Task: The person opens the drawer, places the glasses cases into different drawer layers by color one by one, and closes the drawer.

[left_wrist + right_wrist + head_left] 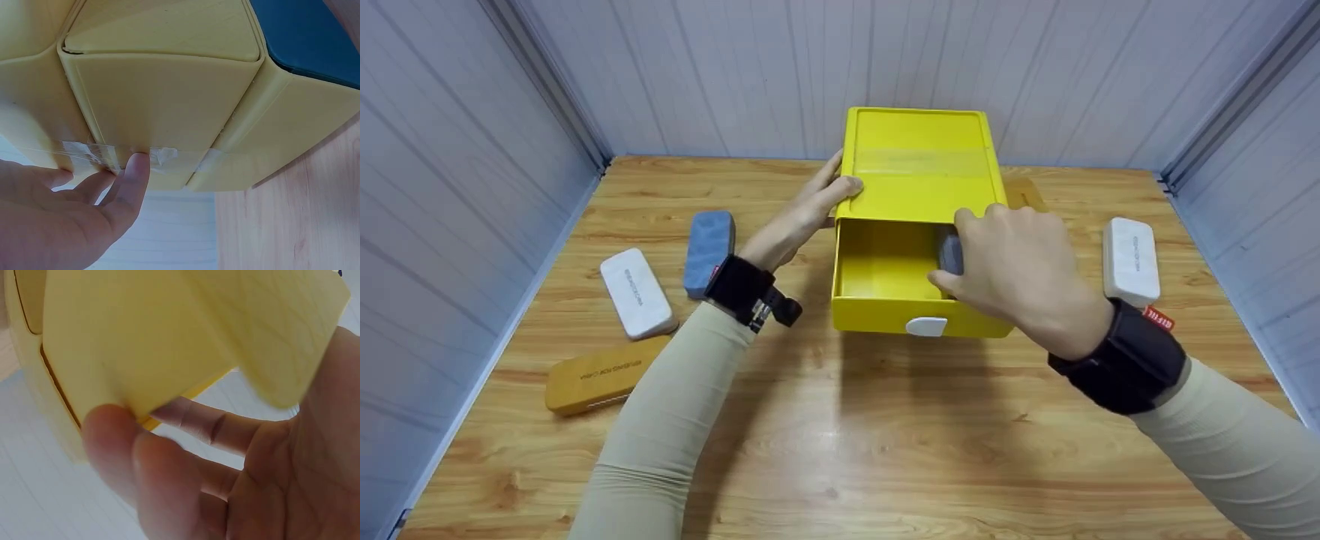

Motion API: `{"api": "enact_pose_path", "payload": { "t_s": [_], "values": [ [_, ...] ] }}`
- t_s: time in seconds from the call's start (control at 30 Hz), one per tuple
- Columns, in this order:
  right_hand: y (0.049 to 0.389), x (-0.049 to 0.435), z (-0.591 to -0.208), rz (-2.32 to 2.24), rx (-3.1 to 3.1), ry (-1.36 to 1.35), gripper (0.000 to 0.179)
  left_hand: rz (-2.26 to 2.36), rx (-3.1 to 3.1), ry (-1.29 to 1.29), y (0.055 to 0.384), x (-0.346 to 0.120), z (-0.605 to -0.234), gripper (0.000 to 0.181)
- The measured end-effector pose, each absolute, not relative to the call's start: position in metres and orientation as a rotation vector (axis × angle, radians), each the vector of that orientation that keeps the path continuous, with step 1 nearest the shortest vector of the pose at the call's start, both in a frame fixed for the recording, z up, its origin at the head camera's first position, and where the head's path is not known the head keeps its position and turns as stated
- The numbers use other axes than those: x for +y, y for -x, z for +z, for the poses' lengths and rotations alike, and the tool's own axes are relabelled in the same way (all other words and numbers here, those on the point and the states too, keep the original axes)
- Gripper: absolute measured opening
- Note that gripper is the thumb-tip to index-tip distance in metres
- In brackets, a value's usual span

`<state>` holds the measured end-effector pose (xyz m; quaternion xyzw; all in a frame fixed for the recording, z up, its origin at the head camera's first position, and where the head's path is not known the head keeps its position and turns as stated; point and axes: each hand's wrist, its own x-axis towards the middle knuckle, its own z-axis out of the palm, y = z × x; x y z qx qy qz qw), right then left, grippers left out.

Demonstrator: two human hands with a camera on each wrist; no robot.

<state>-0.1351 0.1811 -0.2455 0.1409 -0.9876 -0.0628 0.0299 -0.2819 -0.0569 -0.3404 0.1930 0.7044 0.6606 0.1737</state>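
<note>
Pale sleeves (656, 427) come nearest my camera, running in from seven and four o'clock, and they meet at the yellow box (922, 195), just off centre toward one. Its drawer (877, 313) stands pulled out, white tab (926, 326) facing me at six.

Left hand (806, 214) braces the box from its nine o'clock side: thumb on the top edge, the other fingers slightly parted along the flank — my left wrist view has one fingertip right at the clear tape (165, 158). Right hand (1020, 262) is on the drawer's three o'clock wall, thumb inside and fingers curled over; I read that as a pinch on the wall.

So, my call: I'm working the drawer while the other side steadies. Next move wants a straight, even slide, thumb clear of the lip if it goes inward; push or pull, I can't say.

Now the murky bits. Some grey object (950, 251) peeks out inside, mostly behind my right hand — touching the thumb or not, I can't tell. At two o'clock a brown item (1026, 193) is cut off by box and knuckles. The orange case (600, 375) at eight slips beneath a sleeve. Right wrist view: nearest fingertips blurred, thumb out of sight.
</note>
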Motion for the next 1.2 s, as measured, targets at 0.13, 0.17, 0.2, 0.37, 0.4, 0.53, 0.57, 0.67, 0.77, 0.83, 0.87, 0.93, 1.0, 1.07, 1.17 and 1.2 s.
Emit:
{"api": "enact_pose_path", "payload": {
  "t_s": [0.13,0.17,0.2,0.37,0.4,0.53,0.57,0.67,0.77,0.83,0.87,0.93,1.0,1.07,1.17,1.2],
  "values": [
    [0.137,0.184,-0.247,-0.197,-3.061,-0.458,0.057,1.874,2.003,-0.539,0.281,-0.056,-0.34,0.091],
    [0.137,0.185,-0.247,-0.195,-3.068,-0.466,0.057,1.877,2.001,-0.539,0.281,-0.056,-0.34,0.091],
    [0.138,0.185,-0.248,-0.19,-3.074,-0.473,0.057,1.876,2.003,-0.538,0.281,-0.056,-0.34,0.091],
    [0.14,0.19,-0.249,-0.156,-3.086,-0.507,0.057,1.867,2.012,-0.551,0.281,-0.057,-0.339,0.091],
    [0.14,0.191,-0.249,-0.15,-3.081,-0.52,0.056,1.866,2.016,-0.552,0.281,-0.058,-0.339,0.091],
    [0.141,0.198,-0.25,-0.092,-3.04,-0.576,0.049,1.872,2.017,-0.547,0.281,-0.059,-0.339,0.091],
    [0.141,0.2,-0.251,-0.068,-3.026,-0.591,0.047,1.873,2.015,-0.549,0.281,-0.06,-0.34,0.091],
    [0.142,0.208,-0.253,0.054,-2.991,-0.62,0.039,1.871,2.017,-0.554,0.28,-0.061,-0.341,0.09],
    [0.143,0.217,-0.254,0.191,-2.972,-0.621,0.031,1.866,2.015,-0.564,0.279,-0.063,-0.341,0.09],
    [0.145,0.223,-0.253,0.282,-2.952,-0.6,0.028,1.867,2.013,-0.569,0.279,-0.063,-0.341,0.09],
    [0.147,0.226,-0.251,0.321,-2.939,-0.588,0.027,1.866,2.013,-0.57,0.28,-0.063,-0.341,0.09],
    [0.15,0.233,-0.249,0.395,-2.889,-0.564,0.025,1.864,2.016,-0.56,0.28,-0.062,-0.341,0.09],
    [0.155,0.238,-0.247,0.488,-2.831,-0.543,0.025,1.866,2.02,-0.556,0.28,-0.062,-0.341,0.09],
    [0.16,0.244,-0.246,0.587,-2.781,-0.51,0.025,1.866,2.02,-0.547,0.279,-0.063,-0.34,0.09],
    [0.168,0.252,-0.248,0.769,-2.732,-0.428,0.026,1.858,2.028,-0.547,0.279,-0.062,-0.341,0.091],
    [0.171,0.254,-0.25,0.821,-2.726,-0.399,0.027,1.857,2.027,-0.547,0.28,-0.062,-0.34,0.091]
  ]
}}
